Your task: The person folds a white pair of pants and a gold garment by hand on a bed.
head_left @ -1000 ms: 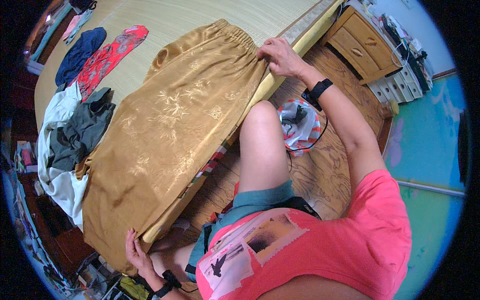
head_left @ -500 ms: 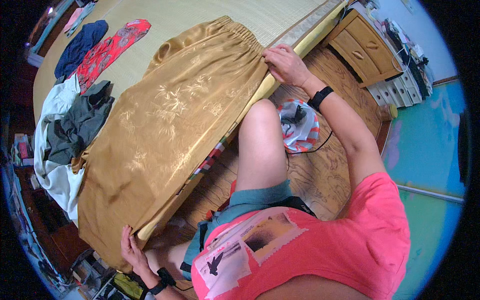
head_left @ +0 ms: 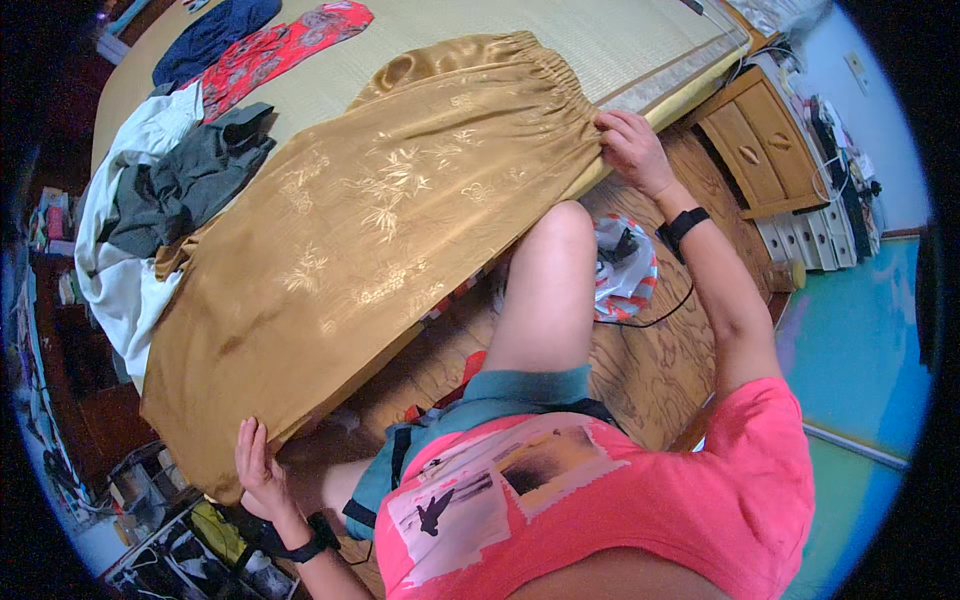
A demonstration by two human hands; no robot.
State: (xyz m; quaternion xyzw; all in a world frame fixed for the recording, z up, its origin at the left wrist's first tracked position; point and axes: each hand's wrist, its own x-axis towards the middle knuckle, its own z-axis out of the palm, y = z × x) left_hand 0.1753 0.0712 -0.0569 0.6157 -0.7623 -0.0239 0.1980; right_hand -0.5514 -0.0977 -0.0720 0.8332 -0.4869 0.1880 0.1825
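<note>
A long gold satin garment (head_left: 330, 230) with a gathered elastic waist and shiny leaf patterns lies stretched across the mat-topped bed; it looks like trousers laid lengthwise. My right hand (head_left: 636, 150) pinches the near corner of its waistband. At the other end, my left hand (head_left: 262, 470) rests by the near lower corner, its fingers stretched out along the cloth edge. Its thumb is hard to make out. Beside the garment's far edge lie a dark grey garment (head_left: 190, 185) and a white one (head_left: 120, 270).
A red patterned cloth (head_left: 285, 55) and a navy cloth (head_left: 215, 40) lie farther back on the bed (head_left: 440, 30). My bent knee stands against its near edge. A striped plastic bag (head_left: 630, 275) sits on the wooden floor, with a drawer cabinet (head_left: 750, 145) at the right.
My right hand has pulled the waistband corner slightly toward the right, and the waist gathers more. My left hand's fingers have straightened upward. The view has shifted a little.
</note>
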